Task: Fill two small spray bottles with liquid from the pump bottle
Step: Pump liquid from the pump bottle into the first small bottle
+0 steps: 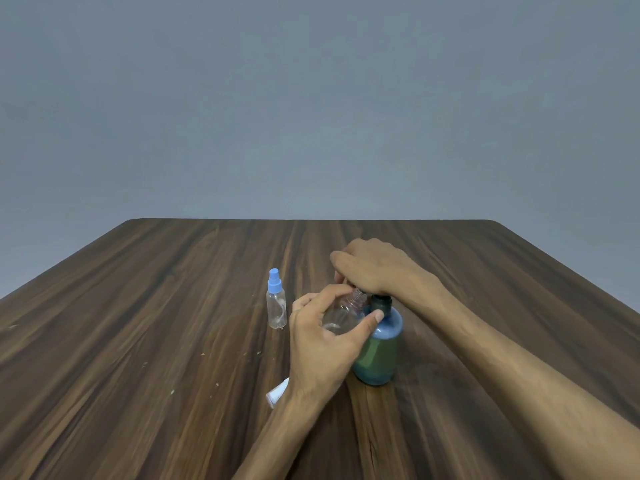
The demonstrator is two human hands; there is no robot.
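While our left hand [322, 337] pinches uncapped spray bottle [341, 318], neck tilted up-right beneath pump bottle [377, 351] spout, our right hand [370, 268] presses pump; its grip unclear.

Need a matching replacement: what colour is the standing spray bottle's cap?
Light blue spray cap, head view.

No text, label, brand, number or sign can be read anywhere in the view. The green pump bottle [377, 351] shows a plain body — no lettering legible on it. The capped spray bottle [276, 303], standing to the left of the pump bottle, is clear plastic with a plain blue cap. The open spray bottle [341, 315], held just against the pump bottle's left shoulder, is also bare. The small white object [277, 394] lying on the wooden table [138, 306], left of the pump bottle's base, carries no mark that can be made out.
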